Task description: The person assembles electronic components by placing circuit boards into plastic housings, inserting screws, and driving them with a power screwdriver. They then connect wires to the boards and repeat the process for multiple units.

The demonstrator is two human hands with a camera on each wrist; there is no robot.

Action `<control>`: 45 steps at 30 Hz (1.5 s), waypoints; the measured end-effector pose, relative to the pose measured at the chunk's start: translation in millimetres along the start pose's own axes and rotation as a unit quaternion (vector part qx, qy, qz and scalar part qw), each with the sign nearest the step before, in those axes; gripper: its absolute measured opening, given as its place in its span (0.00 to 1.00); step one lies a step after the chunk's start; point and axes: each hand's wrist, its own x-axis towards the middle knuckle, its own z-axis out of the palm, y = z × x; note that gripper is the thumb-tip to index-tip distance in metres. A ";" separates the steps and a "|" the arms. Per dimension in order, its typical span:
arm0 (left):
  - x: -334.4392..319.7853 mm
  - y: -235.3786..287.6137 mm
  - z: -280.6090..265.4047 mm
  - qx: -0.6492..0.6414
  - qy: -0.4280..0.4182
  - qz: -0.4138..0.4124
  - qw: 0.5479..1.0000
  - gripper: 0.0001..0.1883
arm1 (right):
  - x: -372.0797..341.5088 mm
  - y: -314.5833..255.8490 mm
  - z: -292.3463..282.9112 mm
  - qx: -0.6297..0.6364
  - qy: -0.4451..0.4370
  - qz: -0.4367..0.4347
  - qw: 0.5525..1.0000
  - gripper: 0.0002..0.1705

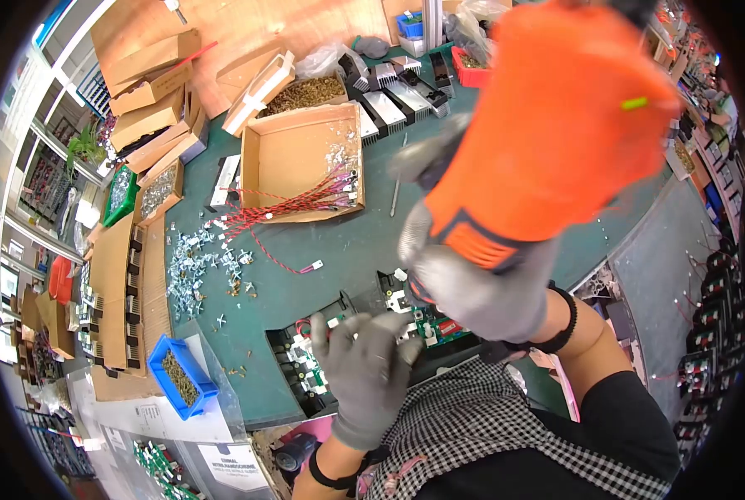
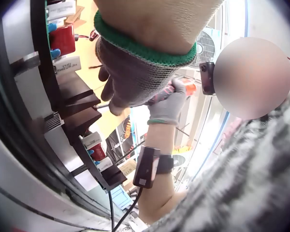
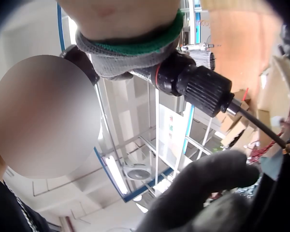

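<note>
My right hand [image 1: 489, 287], in a grey glove, grips an orange and black electric screwdriver [image 1: 547, 125], which looms blurred and large in the head view. In the right wrist view the screwdriver's black ribbed nose [image 3: 205, 89] carries a long bit [image 3: 261, 126] with a small screw [image 3: 289, 150] at its tip. A black housing [image 1: 279, 350] with green circuit boards [image 1: 451, 330] lies on the bench before me. Over its near side hovers my left hand [image 1: 364, 375], also gloved, its fingers spread and slightly bent. In the left wrist view the left hand [image 2: 135, 77] overlaps the bit.
Loose silvery parts [image 1: 193, 271] are scattered left of the housing. Behind them stands a cardboard box [image 1: 285, 150] with red wires [image 1: 285, 208] across its front edge. A blue bin [image 1: 157, 367] of small screws sits at left. Finned metal cases [image 1: 385, 112] line the back.
</note>
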 end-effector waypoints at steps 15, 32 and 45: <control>-18.2 1.5 22.2 0.043 -0.072 0.012 0.996 0.13 | -7.3 34.1 12.1 -0.065 -0.042 0.093 0.993 0.34; -15.3 -4.9 19.1 0.025 -0.054 0.040 0.997 0.12 | -3.7 25.8 22.8 0.001 -0.073 0.184 0.980 0.35; -16.9 -3.9 26.5 0.008 -0.052 0.047 0.997 0.11 | -7.8 40.3 26.1 0.002 -0.069 0.157 0.985 0.33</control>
